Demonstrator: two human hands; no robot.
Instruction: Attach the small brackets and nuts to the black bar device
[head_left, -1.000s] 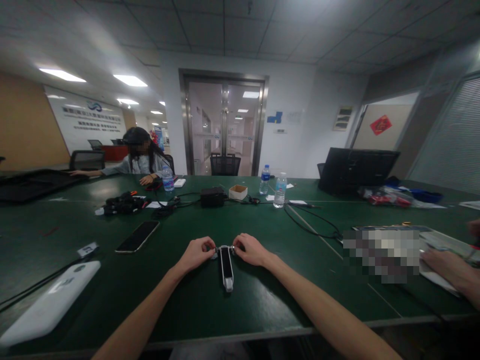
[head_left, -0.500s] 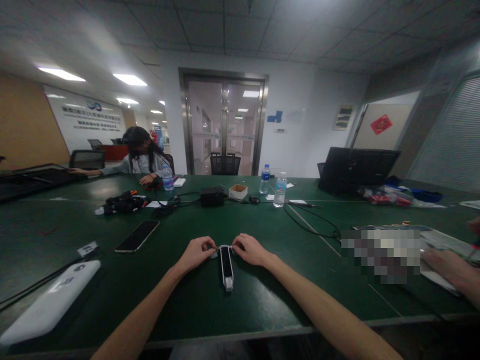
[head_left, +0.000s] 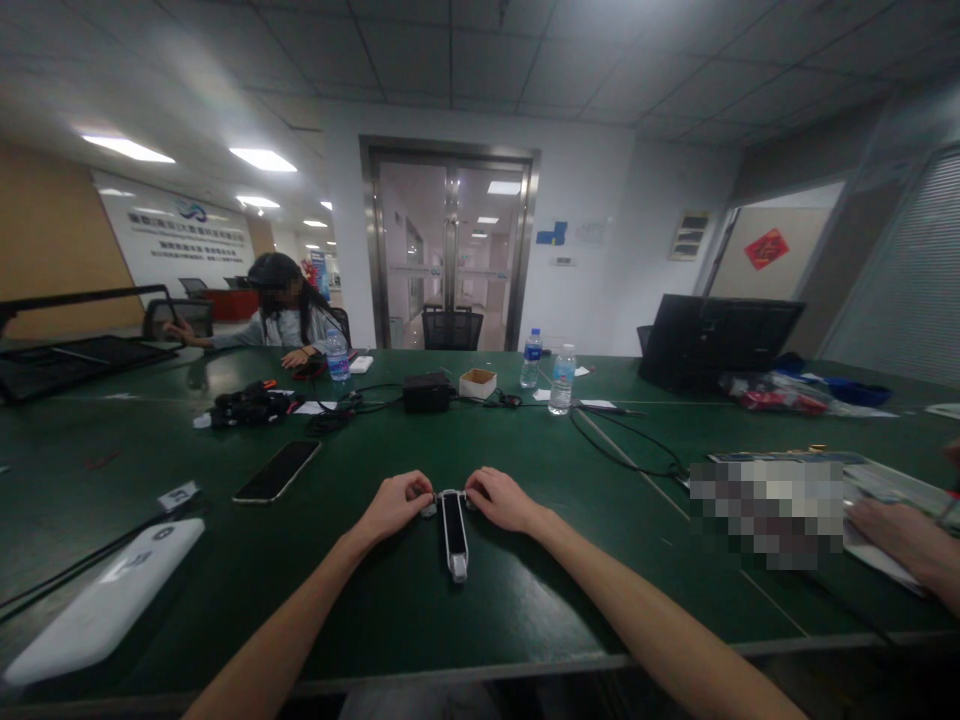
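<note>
A slim white-edged device with a long black face (head_left: 454, 525) lies on the green table, pointing toward me. At its far end, my left hand (head_left: 397, 506) is closed in a pinch on the left side. My right hand (head_left: 501, 499) pinches at the matching spot on the right. Small pale bits show at the fingertips, but what the fingers hold is too small to make out. Both wrists rest low over the table.
A phone (head_left: 277, 471) and a white oblong case (head_left: 112, 600) lie to the left. Behind are a black box (head_left: 426, 393), an open carton (head_left: 478, 384), bottles (head_left: 561, 380) and cables. Another person's hand (head_left: 892, 530) works at right; a person (head_left: 289, 310) sits across.
My hands and the device hold their place. Across the table at left, the seated person's hand has risen, and a black frame there has been lifted up from its base.
</note>
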